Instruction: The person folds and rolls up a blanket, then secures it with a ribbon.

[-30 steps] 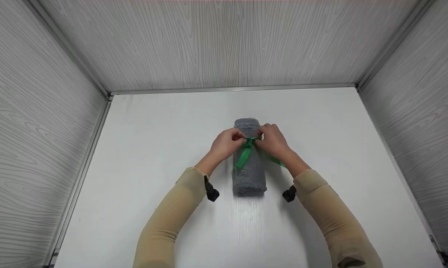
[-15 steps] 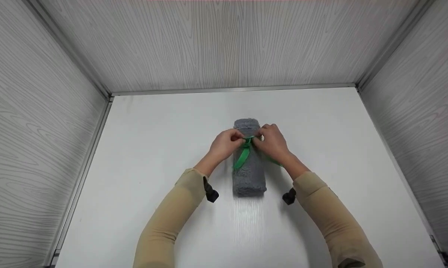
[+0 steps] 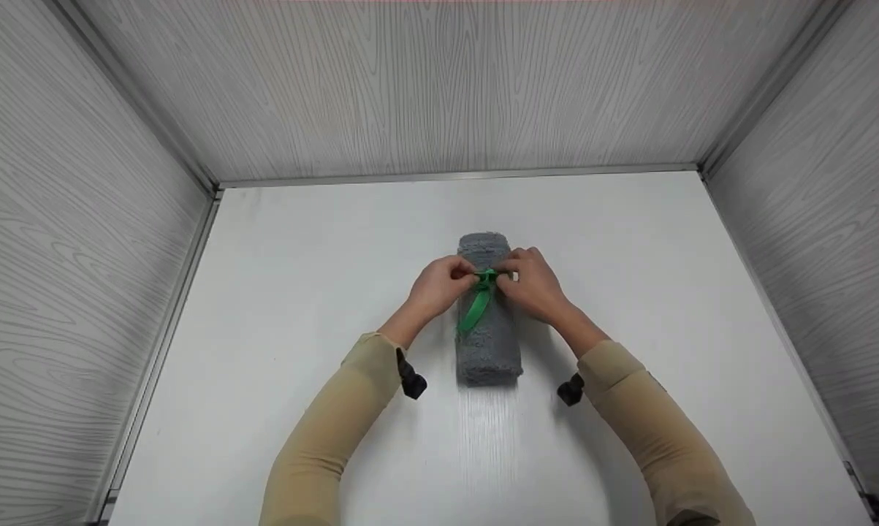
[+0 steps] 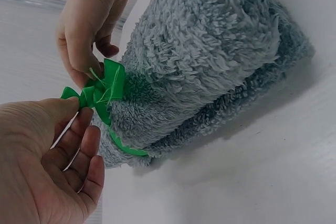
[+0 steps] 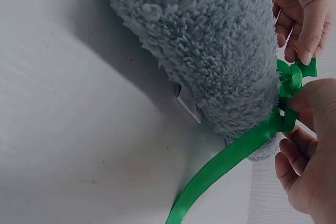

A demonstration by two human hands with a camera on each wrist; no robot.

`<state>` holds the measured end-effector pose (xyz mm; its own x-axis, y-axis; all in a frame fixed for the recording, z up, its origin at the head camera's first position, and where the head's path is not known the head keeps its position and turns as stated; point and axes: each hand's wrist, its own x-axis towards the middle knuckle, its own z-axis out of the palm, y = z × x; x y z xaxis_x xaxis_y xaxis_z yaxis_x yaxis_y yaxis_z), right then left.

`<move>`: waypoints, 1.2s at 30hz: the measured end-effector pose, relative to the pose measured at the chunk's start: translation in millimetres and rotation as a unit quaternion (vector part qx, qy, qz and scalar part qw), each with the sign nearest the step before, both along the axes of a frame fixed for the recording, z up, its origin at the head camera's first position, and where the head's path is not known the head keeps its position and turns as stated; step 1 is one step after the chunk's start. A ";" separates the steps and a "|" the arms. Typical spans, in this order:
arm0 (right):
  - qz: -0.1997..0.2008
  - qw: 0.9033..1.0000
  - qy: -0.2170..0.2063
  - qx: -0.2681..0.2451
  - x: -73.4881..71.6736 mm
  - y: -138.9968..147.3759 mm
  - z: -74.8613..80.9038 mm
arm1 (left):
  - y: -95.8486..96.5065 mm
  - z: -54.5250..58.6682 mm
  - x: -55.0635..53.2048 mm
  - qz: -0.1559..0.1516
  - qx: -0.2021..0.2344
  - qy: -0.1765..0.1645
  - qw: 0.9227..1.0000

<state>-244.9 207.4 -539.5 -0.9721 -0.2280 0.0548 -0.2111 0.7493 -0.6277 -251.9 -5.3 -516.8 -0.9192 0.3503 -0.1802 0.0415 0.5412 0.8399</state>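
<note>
A rolled grey fluffy towel [image 3: 489, 347] lies lengthwise on the white table in the head view. Green ribbon [image 3: 476, 310] goes round it and is looped into a bow on top. From the left side, my left hand [image 3: 437, 286] pinches one loop between thumb and index finger; the left wrist view shows its other fingers [image 4: 90, 142] loosely bent. Opposite it, my right hand [image 3: 533, 285] pinches the other loop close to the knot. One ribbon tail hangs toward me over the towel, and a longer tail [image 5: 223, 162] trails onto the table in the right wrist view.
Grey wood-grain panels [image 3: 439, 88] enclose the white table [image 3: 322, 241] at the back and both sides. A small pale tag [image 5: 188, 103] sticks out from under the towel. Black wrist devices [image 3: 413, 380] hang below both sleeve cuffs.
Both hands stay at the bow with small shifts. My right hand has come slightly nearer, and the bow looks more compact. The right ribbon tail is now hidden in the head view.
</note>
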 end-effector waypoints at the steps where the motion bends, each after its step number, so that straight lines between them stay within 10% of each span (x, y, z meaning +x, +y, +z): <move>1: 0.002 1.000 -0.004 -0.003 0.0 0.4 0.9 | -0.2 0.2 0.1 0.000 0.001 -0.002 1.000; 36: 0.041 0.997 0.013 0.070 -22.3 -8.6 12.0 | -4.0 -4.9 0.2 -0.001 0.011 0.012 1.000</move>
<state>-267.2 198.7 -527.5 -0.9483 -0.3145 0.0420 -0.2907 0.8082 -0.5121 -251.7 -9.3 -521.7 -0.9226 0.3550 -0.1511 0.0616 0.5223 0.8505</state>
